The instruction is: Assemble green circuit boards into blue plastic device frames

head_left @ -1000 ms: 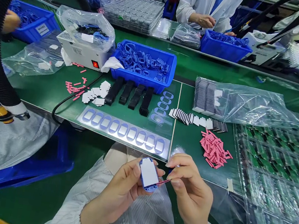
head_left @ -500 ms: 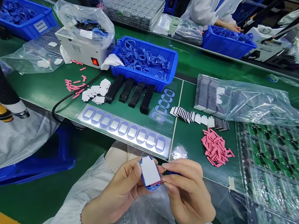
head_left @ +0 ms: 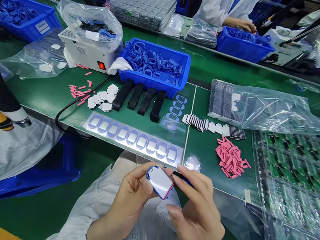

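My left hand (head_left: 132, 199) grips a blue plastic frame (head_left: 159, 182) with a white pad on its face, tilted toward me. A thin pink strip (head_left: 170, 185) lies along the frame's right edge. My right hand (head_left: 197, 215) is just to the right of the frame, not touching it. Between its thumb and forefinger is a thin dark blue strip (head_left: 183, 178), partly hidden by the fingers. Its exact kind is hard to tell.
On the green bench ahead are a blue crate (head_left: 153, 83) of frames, a sheet of oval pads (head_left: 132, 139), and a pile of pink strips (head_left: 230, 157). Trays of green circuit boards (head_left: 297, 173) are at right. A co-worker's hand (head_left: 243, 24) is beyond.
The blue frame has rotated in my left hand, with the pink strip now along its right edge. My right hand has moved off the frame to the right.
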Demonstrator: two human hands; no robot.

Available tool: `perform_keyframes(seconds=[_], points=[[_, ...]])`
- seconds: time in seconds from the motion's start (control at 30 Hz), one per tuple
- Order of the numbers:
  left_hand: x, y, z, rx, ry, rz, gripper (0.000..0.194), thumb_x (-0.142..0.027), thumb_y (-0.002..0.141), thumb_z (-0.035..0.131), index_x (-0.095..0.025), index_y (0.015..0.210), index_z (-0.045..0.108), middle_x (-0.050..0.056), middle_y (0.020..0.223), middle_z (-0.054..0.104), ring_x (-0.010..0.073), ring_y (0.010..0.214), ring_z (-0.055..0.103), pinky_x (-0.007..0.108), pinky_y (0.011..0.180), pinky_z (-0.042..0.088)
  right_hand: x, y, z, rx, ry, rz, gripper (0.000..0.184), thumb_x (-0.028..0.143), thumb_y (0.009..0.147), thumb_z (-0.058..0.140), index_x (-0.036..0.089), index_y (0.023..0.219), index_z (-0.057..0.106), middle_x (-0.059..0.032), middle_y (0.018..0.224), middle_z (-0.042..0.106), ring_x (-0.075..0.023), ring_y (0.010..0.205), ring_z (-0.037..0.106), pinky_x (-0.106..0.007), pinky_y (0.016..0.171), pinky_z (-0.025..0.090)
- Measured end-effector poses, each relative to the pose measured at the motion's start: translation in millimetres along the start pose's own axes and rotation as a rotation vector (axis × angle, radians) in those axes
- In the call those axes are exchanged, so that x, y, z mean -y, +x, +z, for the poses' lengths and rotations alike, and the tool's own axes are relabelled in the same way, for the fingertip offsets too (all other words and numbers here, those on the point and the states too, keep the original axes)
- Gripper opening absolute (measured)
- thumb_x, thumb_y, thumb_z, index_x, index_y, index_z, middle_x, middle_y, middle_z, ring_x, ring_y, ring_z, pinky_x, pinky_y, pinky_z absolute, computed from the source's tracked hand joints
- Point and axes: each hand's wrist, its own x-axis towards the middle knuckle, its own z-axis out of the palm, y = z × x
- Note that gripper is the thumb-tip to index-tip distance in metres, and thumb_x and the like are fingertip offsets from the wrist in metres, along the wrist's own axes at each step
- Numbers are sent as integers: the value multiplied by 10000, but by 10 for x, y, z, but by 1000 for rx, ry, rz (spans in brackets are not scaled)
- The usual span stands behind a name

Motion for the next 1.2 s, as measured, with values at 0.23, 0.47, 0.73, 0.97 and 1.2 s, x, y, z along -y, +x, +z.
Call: perform_keyframes(seconds=[0.23, 0.47, 0.73, 0.97, 1.2], points=[[96, 26, 0, -19, 53, 177, 335, -486, 670, 763, -262, 919, 762, -5, 798, 711, 108, 729, 651, 141, 673, 499, 41, 26, 152, -9, 243, 153, 362, 256, 831, 687, 248, 1189, 631, -77, 1128, 681, -244, 997, 601, -417, 806, 498], [302, 24, -98, -114, 118, 298, 353, -533, 680, 733, -310, 954, 756, 33, 1108, 711, 228, 1108, 609, 266, 901, 504, 5, -52, 158, 33, 168, 151, 352, 379, 864, 626, 256, 1193, 624, -77, 1067, 707, -237, 990, 628, -392, 798, 529], [-88, 83, -461, 222, 1174, 810, 484, -297, 789, 706, -374, 1254, 595, 49, 1259, 682, 266, 1193, 578, 417, 1071, 366, -151, 56, -51, 251, -117, -37, 228, 287, 904, 577, 218, 1116, 629, -72, 985, 734, -219, 895, 653, -389, 756, 520], [-349, 104, -449, 575, 1557, 869, 547, -69, 806, 653, -296, 1294, 558, 124, 1148, 730, 282, 1037, 696, 406, 890, 547, -144, -9, -84, 390, -121, -32, 236, 272, 896, 593, 201, 1121, 590, -64, 987, 718, -211, 911, 638, -384, 795, 496], [-324, 29, -497, 559, 1481, 737, 498, -53, 821, 626, -282, 1262, 590, 120, 1153, 724, 257, 1069, 681, 365, 924, 537, -129, -9, -82, 387, -54, -17, 261, 357, 902, 576, 199, 1109, 598, -67, 971, 726, -199, 886, 658, -355, 768, 541]])
